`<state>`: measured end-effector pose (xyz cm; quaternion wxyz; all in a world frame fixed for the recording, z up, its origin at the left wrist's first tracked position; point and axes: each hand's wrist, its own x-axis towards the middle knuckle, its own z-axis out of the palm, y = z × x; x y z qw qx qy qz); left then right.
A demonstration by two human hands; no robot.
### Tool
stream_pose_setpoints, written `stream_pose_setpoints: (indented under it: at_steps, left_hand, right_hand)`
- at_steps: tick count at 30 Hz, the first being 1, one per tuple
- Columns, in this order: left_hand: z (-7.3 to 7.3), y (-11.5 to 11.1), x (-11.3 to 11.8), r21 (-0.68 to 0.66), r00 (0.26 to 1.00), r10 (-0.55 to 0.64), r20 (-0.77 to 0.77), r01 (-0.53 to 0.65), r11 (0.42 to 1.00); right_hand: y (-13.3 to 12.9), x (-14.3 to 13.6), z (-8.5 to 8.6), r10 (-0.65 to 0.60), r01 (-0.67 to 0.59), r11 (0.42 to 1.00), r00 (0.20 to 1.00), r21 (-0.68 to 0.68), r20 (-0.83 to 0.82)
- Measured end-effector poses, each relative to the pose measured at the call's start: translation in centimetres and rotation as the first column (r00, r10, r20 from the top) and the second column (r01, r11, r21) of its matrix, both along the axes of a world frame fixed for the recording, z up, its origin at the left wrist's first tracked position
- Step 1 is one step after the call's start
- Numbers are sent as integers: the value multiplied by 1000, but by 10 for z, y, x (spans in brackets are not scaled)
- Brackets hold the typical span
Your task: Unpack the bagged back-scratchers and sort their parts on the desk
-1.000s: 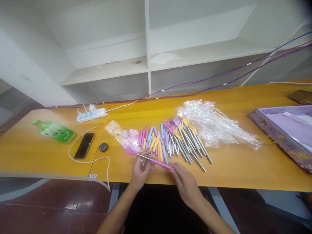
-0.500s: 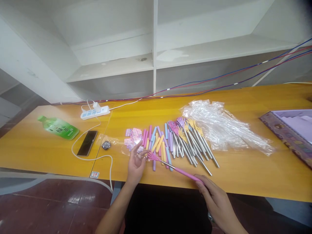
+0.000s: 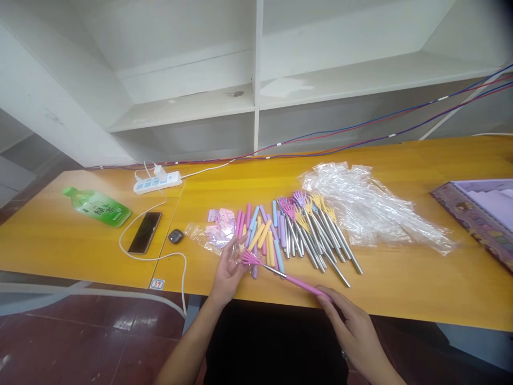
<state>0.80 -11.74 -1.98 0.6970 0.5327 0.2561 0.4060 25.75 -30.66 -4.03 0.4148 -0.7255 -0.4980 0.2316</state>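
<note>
My right hand (image 3: 348, 322) is closed round the pink handle of a back scratcher (image 3: 302, 285), which has a metal shaft and a pink claw head. The claw head lies at the fingers of my left hand (image 3: 228, 275). Those fingers pinch a clear plastic bag (image 3: 202, 238) that trails to the left; whether the claw is inside its mouth I cannot tell. Beyond my hands lie several loose pink, blue, yellow and purple handle sleeves (image 3: 259, 236). Right of them is a pile of back scratchers (image 3: 310, 230) with bare metal shafts. Small printed cards (image 3: 222, 224) lie behind my left hand.
A heap of clear plastic bags (image 3: 372, 208) lies on the right, before a purple box (image 3: 473, 219). On the left are a green bottle (image 3: 98, 207), a phone (image 3: 145, 233), a small dark case (image 3: 175, 236) and a power strip (image 3: 158, 183) with a white cable.
My left fingers have closed in around the claw head, and the clear bag has shifted with them. The back scratcher has moved slightly left in my right hand's grip.
</note>
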Motion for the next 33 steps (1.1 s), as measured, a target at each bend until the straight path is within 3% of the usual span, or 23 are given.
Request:
stream_pose_setpoints:
  at_steps: [8,17,23,33]
  left_hand:
    - [-2,1,-3,-56,998,-37,41,39,998]
    - [10,4,-8,-317,963,-106,248,184,930]
    - [6,0,-6,-313,955,-167,244,241,919]
    - [7,2,-4,-267,969,-124,215,180,947]
  right_hand:
    - [-1,16,5,-3,-4,998,993,63,118]
    - [-1,20,4,18,-36,994,986,106,167]
    - [-3,19,-1,99,-109,992,984,64,146]
    - [-3,29,-3,204,-208,978,973,31,104]
